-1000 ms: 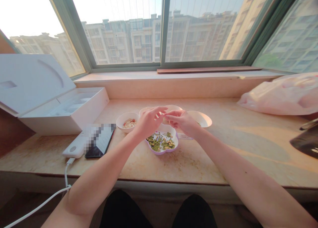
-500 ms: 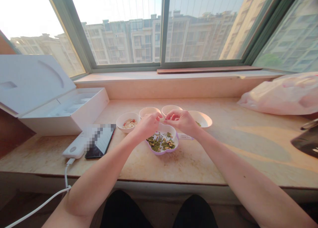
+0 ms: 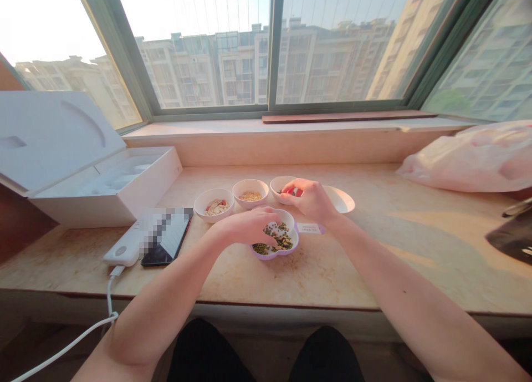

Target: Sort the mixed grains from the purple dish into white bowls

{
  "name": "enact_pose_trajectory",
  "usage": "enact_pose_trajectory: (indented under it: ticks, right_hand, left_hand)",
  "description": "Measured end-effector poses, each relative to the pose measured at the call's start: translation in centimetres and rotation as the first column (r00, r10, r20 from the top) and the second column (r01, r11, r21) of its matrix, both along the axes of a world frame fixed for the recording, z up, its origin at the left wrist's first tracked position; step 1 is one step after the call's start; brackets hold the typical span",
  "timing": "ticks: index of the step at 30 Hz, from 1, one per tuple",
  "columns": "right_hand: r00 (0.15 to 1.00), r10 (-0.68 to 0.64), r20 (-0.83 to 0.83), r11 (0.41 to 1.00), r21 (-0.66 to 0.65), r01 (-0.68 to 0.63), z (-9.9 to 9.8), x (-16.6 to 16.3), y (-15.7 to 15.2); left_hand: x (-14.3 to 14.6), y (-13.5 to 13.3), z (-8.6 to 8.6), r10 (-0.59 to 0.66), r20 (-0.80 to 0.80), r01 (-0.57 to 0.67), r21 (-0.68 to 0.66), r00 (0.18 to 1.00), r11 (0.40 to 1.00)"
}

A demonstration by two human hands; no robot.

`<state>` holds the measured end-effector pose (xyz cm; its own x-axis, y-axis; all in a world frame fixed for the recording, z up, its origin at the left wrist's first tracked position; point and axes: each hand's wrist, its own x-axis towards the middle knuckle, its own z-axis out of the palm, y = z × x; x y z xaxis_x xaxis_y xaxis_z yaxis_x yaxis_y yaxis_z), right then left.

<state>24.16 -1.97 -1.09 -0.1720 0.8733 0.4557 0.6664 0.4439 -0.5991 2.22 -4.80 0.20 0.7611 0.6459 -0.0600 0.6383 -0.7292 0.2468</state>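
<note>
A purple-rimmed dish point(image 3: 286, 251) of mixed green and brown beans lies on the stone counter in front of me. My left hand point(image 3: 245, 225) reaches into it from the left, fingers curled down among the beans. My right hand point(image 3: 310, 199) hovers over a small white bowl point(image 3: 277, 183) holding something red, fingertips pinched together at its rim. What they pinch is too small to name. Left of that bowl stand a bowl of yellowish grains point(image 3: 250, 192) and a bowl of pale seeds point(image 3: 214, 203). A wider white bowl point(image 3: 343, 200) sits behind my right wrist.
An open white box point(image 3: 103, 185) stands at the left. A phone point(image 3: 168, 242) and a white power bank point(image 3: 127, 248) with its cable point(image 3: 75, 340) lie in front of it. A plastic bag point(image 3: 469, 157) rests at the right, a dark object point(image 3: 509, 232) at the edge.
Both hands were pinched together above the dish. My left hand has dropped into the bean dish and my right hand has moved back over the bowl with the red contents.
</note>
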Motion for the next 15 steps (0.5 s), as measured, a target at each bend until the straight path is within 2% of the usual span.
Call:
enact_pose_trajectory:
  ticks: [4,7,15]
  right_hand:
    - [0.974,-0.157,0.165,0.988,0.020,0.155,0.0,0.8,0.7]
    - [0.943,-0.203,0.263,0.978,0.007,0.209,-0.1,1.1,1.3]
    - [0.948,-0.213,0.237,0.971,-0.055,0.232,-0.2,1.1,1.2]
  left_hand:
    - [0.3,-0.1,0.2,-0.019,-0.095,0.015,-0.041,0.995,0.999]
    - [0.4,0.0,0.0,-0.018,-0.109,0.011,-0.062,0.994,0.998]
    - [0.6,0.3,-1.2,-0.028,0.030,0.029,-0.053,0.999,0.998]
